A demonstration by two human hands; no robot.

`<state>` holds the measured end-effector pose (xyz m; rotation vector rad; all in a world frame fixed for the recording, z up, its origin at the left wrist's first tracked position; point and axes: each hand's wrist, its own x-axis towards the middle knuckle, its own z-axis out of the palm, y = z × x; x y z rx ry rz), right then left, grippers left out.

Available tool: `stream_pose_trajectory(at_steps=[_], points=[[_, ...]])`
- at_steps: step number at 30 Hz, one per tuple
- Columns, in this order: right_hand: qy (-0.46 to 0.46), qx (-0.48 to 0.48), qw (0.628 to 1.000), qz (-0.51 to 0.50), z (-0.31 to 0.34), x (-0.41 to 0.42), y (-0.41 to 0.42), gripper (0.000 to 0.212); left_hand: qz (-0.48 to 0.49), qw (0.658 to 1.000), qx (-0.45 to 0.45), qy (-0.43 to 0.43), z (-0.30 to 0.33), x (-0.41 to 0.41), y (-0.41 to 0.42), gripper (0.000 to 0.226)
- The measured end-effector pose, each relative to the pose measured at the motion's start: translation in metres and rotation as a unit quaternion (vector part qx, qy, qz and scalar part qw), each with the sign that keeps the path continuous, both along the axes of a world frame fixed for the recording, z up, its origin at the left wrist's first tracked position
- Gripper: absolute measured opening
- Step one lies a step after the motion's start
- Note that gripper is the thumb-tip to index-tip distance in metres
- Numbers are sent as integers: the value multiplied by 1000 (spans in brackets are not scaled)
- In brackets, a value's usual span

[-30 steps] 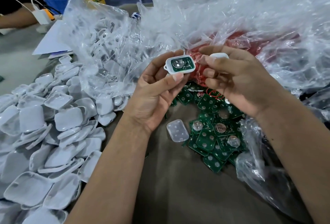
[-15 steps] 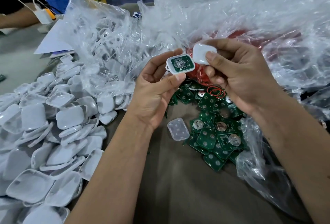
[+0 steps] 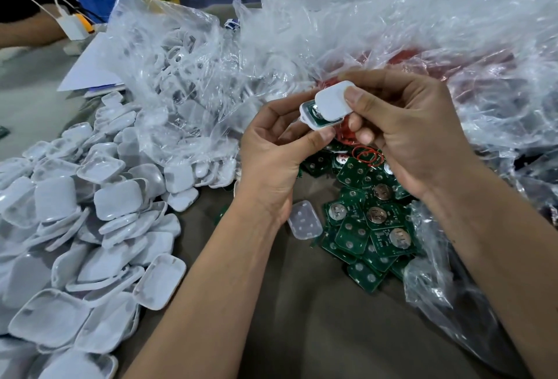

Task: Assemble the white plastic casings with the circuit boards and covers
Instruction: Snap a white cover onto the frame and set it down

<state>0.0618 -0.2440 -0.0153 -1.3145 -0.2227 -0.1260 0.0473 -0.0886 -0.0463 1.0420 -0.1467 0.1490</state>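
My left hand (image 3: 271, 161) grips a white casing (image 3: 314, 120) with a green circuit board seated inside; only a strip of the board shows. My right hand (image 3: 404, 134) pinches a white cover (image 3: 333, 103) between thumb and fingers and holds it tilted over the casing, overlapping most of the board. A pile of loose green circuit boards (image 3: 371, 221) lies on the table below my hands. A heap of white covers and casings (image 3: 90, 221) spreads over the left side.
A small translucent lid (image 3: 305, 220) lies beside the boards. Crumpled clear plastic bags (image 3: 362, 31) fill the back and right; one holds white parts, another red pieces. Red rubber bands (image 3: 367, 155) lie under my right hand. Another person's arm (image 3: 27, 31), bottles and a charger sit far left.
My right hand has brought the white cover down and left, from beside the casing to lying over the board. My left hand has kept the casing nearly in place.
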Motion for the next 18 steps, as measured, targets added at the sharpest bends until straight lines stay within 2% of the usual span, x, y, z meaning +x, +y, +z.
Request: stream_pose_trajectory(at_steps=[18], points=[[12, -41, 999, 13, -2, 1, -2, 14, 9, 998, 56, 12, 1, -4, -1, 45]])
